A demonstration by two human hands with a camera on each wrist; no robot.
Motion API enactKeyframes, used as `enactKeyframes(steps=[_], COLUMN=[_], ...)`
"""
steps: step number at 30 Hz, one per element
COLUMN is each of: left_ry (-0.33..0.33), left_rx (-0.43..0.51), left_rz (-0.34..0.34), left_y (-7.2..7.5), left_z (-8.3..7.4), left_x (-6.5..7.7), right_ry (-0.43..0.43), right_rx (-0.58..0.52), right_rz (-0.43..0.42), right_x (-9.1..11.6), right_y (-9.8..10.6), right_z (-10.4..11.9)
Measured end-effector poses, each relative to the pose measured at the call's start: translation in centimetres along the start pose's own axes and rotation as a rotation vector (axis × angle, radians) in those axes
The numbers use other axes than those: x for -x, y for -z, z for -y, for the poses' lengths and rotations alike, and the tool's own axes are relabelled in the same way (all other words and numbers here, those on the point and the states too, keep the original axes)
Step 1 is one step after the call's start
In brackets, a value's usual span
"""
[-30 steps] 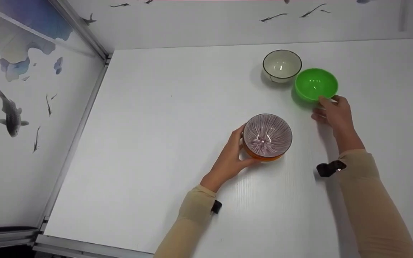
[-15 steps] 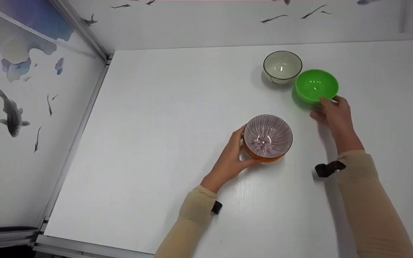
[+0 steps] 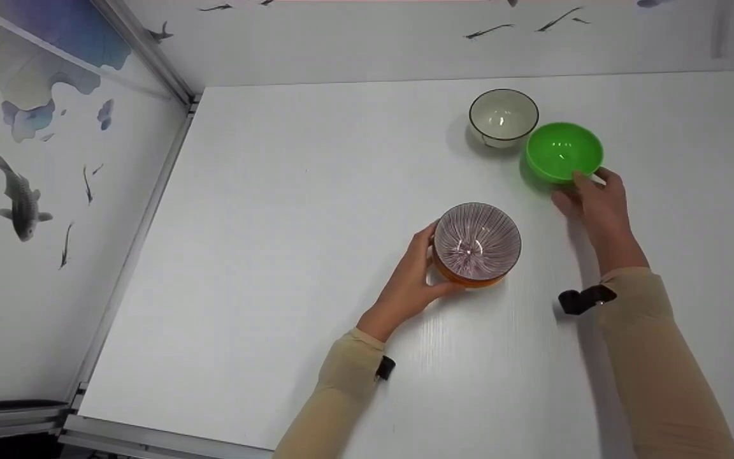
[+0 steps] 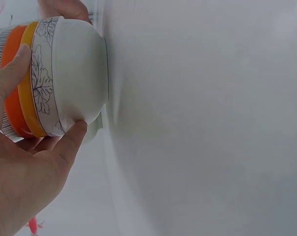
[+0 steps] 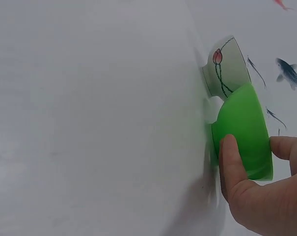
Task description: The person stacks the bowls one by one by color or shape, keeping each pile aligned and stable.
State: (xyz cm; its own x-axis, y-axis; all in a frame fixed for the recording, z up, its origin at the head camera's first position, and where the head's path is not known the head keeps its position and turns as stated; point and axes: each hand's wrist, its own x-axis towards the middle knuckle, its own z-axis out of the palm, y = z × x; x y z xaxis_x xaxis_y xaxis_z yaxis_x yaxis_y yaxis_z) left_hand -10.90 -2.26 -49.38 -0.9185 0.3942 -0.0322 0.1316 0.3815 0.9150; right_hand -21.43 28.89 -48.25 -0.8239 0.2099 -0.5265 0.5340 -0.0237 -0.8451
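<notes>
Stack of glossy round bowls [image 4: 55, 78], purple-streaked bowl [image 3: 476, 241] on top, orange and yellow bands mid, white leaf-printed bowl [image 4: 82, 69] at bottom, is nearest us on the white flat table [image 3: 278, 255]. Our left hand [image 3: 410, 275] grips it from 8 o'clock, fingers wrapped partway round. At its 1–2 o'clock: glossy bright-green round bowl [image 3: 564, 152]; our right hand [image 3: 599, 203] holds that from 5 o'clock, fingers part-curled. We'd keep green level, not knocking the off-white, dark-rimmed round bowl [image 3: 504, 116] just beside at 10 o'clock, and brace the stack low. No readable text or brands; leaf, lotus [image 5: 217, 55], wall fish prints [image 3: 22, 207] only.
</notes>
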Motion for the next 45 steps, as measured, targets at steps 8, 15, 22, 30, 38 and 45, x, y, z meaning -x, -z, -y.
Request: enactKeyframes(steps=[8,15,22,30,38,45], left_ry=[-0.001,-0.008,-0.003,0.012,0.005,-0.001], left_rx=[0.0,-0.001,0.006,0.006,-0.001,0.012], left_rz=[-0.003,-0.008,-0.001,-0.002,-0.003,-0.001], left_y=[0.1,0.2,0.1,0.0,-0.1,-0.1], left_z=[0.1,0.1,0.1,0.1,0.1,0.2], left_x=[0.0,0.1,0.1,0.0,0.0,-0.1], right_ry=[0.001,-0.005,0.008,-0.005,0.007,0.007], right_rx=[-0.062,-0.135,-0.151,-0.159,-0.185,-0.175], right_rz=[-0.021,-0.017,-0.004,-0.01,0.005,0.022], right_x=[-0.1,0.1,0.3,0.2,0.2,0.7], right_y=[-0.3,-0.4,-0.2,0.1,0.4,0.7], right_z=[0.2,0.4,0.3,0.2,0.0,0.1])
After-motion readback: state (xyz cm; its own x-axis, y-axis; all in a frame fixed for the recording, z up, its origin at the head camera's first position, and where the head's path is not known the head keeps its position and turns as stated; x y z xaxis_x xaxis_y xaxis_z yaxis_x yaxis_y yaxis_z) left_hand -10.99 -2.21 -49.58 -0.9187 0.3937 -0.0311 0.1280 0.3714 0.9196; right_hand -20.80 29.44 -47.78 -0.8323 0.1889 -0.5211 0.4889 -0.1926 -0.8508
